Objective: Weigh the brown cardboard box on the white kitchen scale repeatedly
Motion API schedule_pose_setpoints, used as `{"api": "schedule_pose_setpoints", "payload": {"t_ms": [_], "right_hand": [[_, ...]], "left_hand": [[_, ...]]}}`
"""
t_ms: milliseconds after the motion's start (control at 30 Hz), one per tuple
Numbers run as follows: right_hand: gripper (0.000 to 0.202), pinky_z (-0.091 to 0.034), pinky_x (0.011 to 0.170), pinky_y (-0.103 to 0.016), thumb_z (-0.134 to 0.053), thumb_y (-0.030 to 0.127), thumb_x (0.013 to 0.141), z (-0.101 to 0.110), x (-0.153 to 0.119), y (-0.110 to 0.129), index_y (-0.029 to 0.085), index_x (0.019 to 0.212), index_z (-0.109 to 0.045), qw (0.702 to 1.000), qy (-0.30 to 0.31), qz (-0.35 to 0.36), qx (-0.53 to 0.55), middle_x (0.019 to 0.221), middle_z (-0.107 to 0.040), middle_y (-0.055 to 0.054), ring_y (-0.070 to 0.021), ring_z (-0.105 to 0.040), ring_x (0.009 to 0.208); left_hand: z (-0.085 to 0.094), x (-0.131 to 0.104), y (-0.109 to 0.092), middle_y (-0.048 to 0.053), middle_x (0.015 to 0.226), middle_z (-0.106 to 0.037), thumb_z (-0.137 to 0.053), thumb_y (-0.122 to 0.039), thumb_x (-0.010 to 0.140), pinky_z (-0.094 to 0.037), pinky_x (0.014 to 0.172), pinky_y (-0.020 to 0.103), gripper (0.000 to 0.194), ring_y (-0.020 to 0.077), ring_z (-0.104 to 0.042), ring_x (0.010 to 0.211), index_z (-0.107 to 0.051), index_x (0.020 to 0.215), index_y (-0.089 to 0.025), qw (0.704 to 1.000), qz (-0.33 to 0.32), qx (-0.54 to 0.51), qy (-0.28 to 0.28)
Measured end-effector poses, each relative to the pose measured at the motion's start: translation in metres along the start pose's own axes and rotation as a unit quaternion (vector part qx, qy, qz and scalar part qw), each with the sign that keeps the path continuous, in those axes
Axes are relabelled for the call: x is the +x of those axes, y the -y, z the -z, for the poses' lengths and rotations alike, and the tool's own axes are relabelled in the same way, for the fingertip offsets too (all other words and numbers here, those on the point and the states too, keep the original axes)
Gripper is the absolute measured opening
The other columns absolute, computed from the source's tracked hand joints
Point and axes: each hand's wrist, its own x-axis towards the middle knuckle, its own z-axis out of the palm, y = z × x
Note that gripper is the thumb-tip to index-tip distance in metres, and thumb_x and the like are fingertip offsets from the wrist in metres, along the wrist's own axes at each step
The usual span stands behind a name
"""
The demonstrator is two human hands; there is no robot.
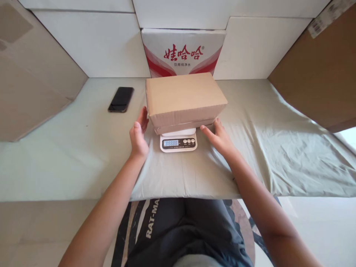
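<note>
A closed brown cardboard box [185,94] rests on a small white digital scale [178,150], covering most of its plate. The scale's lit display shows a row of segments, and three round buttons sit to its right. Beside the box's left side is my left hand [139,135], fingers apart and holding nothing. My right hand [218,136] lies near the box's lower right corner, thumb and fingers spread, some fingertips hidden behind the corner. Whether either hand touches the box is hard to tell.
A black phone [121,99] lies on the cloth-covered table [69,167] at the left. Behind the box stands a white and red carton [182,50] against white panels. Large brown cardboard pieces [36,74] flank the table on both sides.
</note>
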Motion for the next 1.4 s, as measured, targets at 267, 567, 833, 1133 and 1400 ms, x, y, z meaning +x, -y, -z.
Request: {"api": "schedule_pose_setpoints", "payload": {"t_ms": [267,567,833,1133,1400], "right_hand": [[0.068,-0.042,0.141,-0.057,-0.058,0.066,0.098,-0.003,-0.007,0.022,0.024,0.151,-0.059,0.977,-0.056,0.038,0.204,0.167,-0.062,-0.014,-0.0367,-0.054,0.162],[0.071,-0.050,0.130,-0.062,-0.055,0.079,0.094,-0.018,-0.010,0.012,0.031,0.145,-0.046,0.968,-0.066,0.049,0.237,0.150,-0.065,-0.015,-0.0376,-0.061,0.147],[0.078,-0.049,0.132,-0.061,-0.060,0.078,0.096,-0.027,-0.003,-0.002,0.036,0.159,-0.042,0.948,-0.055,0.143,0.278,0.165,-0.056,-0.012,-0.0378,-0.056,0.153],[0.069,-0.049,0.133,-0.063,-0.065,0.072,0.097,-0.032,-0.004,-0.008,0.037,0.155,-0.050,0.941,-0.062,0.147,0.300,0.164,-0.058,-0.009,-0.0378,-0.057,0.152],[0.071,-0.047,0.135,-0.065,-0.065,0.074,0.097,-0.033,-0.004,-0.008,0.037,0.155,-0.050,0.940,-0.071,0.149,0.298,0.153,-0.065,-0.010,-0.0385,-0.056,0.151]], "left_hand": [[-0.005,-0.003,-0.006,0.014,0.170,-0.063,-0.055,-0.089,0.099,-0.043,0.139,0.051,0.084,0.0378,-0.051,0.166,-0.077,0.151,-0.026,1.000,-0.012,-0.009,0.017],[-0.009,-0.003,-0.007,0.016,0.145,-0.080,-0.056,-0.093,0.094,-0.053,0.128,0.051,0.086,0.0403,-0.063,0.156,-0.083,0.137,-0.023,1.000,-0.003,-0.005,0.009],[-0.007,-0.001,0.000,0.017,0.133,-0.084,-0.054,-0.089,0.099,-0.058,0.121,0.048,0.081,0.0378,-0.073,0.143,-0.084,0.131,-0.020,0.999,-0.037,-0.007,0.002],[-0.008,-0.001,0.000,0.015,0.130,-0.084,-0.053,-0.087,0.101,-0.058,0.121,0.047,0.077,0.0363,-0.073,0.142,-0.085,0.128,-0.022,0.999,-0.044,-0.017,0.006],[-0.008,0.000,0.000,0.016,0.133,-0.083,-0.053,-0.089,0.100,-0.057,0.122,0.047,0.081,0.0373,-0.071,0.145,-0.083,0.131,-0.021,0.999,-0.037,-0.016,0.007]]}}
